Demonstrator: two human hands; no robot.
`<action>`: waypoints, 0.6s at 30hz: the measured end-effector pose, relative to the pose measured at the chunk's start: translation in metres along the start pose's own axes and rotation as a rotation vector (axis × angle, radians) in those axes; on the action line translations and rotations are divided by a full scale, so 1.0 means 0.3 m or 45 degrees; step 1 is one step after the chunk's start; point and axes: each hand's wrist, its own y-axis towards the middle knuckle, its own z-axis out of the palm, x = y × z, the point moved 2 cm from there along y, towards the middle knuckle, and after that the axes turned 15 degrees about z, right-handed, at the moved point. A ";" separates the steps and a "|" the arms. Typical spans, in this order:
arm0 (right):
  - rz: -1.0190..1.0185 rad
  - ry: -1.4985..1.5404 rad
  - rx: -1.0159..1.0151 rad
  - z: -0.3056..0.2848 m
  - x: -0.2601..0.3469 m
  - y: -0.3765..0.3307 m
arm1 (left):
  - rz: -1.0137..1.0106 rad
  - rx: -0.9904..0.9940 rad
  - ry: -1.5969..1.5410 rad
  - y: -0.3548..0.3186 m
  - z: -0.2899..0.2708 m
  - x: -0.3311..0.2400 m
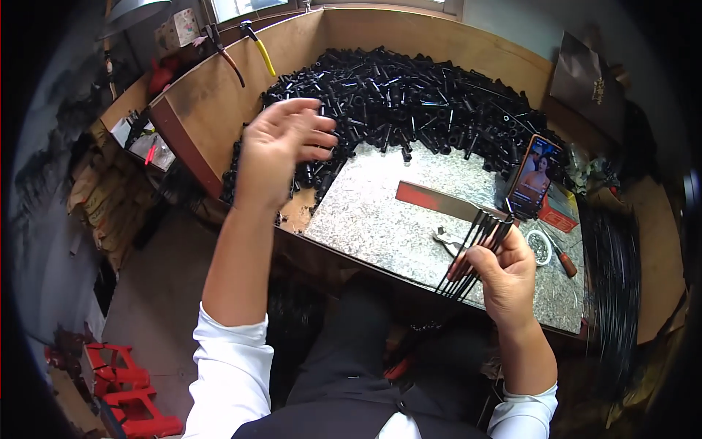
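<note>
- A phone [534, 178] stands propped near the right edge of the surface, its upright rectangular screen lit with a picture.
- A flat red packet [559, 210] lies just beside the phone's foot.
- A small pale carton [178, 29] sits at the far left corner.
- A dark paper bag [587, 77] stands beyond the far right corner.

Wooden-walled workbench [219, 95] with speckled stone slab [395, 212] above grey floor [157, 307].
</note>
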 end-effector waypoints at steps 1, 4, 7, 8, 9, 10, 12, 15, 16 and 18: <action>0.005 -0.003 -0.028 -0.006 -0.003 0.001 | 0.015 -0.022 0.106 0.025 -0.069 0.043; 0.045 0.054 0.058 -0.001 0.004 0.001 | -0.036 0.017 0.496 0.024 -0.222 0.137; 0.021 0.050 0.061 -0.015 0.003 -0.005 | 0.000 0.305 1.121 -0.038 -0.253 0.281; 0.016 0.037 0.040 -0.017 0.006 -0.008 | 0.005 0.416 1.291 -0.065 -0.259 0.320; 0.015 0.037 0.046 -0.013 0.009 -0.012 | -0.028 0.465 1.401 -0.091 -0.274 0.362; 0.020 0.046 0.042 -0.010 0.008 -0.011 | -0.065 0.514 1.513 -0.112 -0.283 0.389; 0.029 0.040 0.025 -0.003 0.012 -0.013 | -0.130 0.523 1.573 -0.145 -0.295 0.441; -0.025 -0.016 -0.016 -0.014 -0.006 -0.014 | -0.047 0.549 1.684 -0.161 -0.283 0.485; -0.029 -0.017 -0.023 -0.017 -0.001 -0.017 | -0.041 0.553 1.680 -0.156 -0.265 0.485; -0.034 -0.025 -0.038 -0.016 0.001 -0.016 | 0.048 0.558 1.642 -0.155 -0.247 0.484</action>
